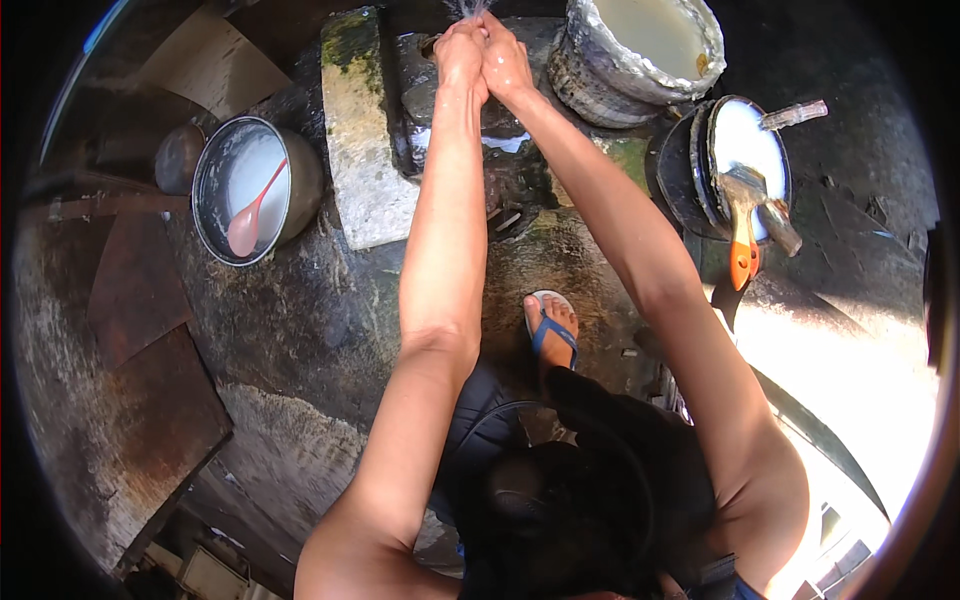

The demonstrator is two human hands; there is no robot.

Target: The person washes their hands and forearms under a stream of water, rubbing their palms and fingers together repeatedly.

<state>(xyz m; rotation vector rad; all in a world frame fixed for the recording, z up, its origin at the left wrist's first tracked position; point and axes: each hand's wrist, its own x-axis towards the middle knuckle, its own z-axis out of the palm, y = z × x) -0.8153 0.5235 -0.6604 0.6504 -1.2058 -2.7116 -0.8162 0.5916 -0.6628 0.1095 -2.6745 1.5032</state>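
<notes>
At the far edge of the view my arms reach forward and my hands meet. My left hand [461, 56] has its fingers curled and presses against my right hand [506, 68], whose fingers bend in toward it. Both look wet. Clear water [468, 8] splashes at their fingertips, and its source is cut off by the upper edge. Anything between the palms is hidden. Beneath the hands lies a dark, wet trough-like hollow with a little white liquid [507, 144]. Along its left side runs a pale, mossy concrete slab [362, 150].
On the left stands a metal pot [305, 185] of whitish liquid with a pink ladle [245, 228]. A crusted bucket [600, 85] of cloudy liquid is at far right. Near it, an orange-handled brush [743, 240] rests on a container of white liquid [742, 135]. My sandalled foot [555, 335] is below.
</notes>
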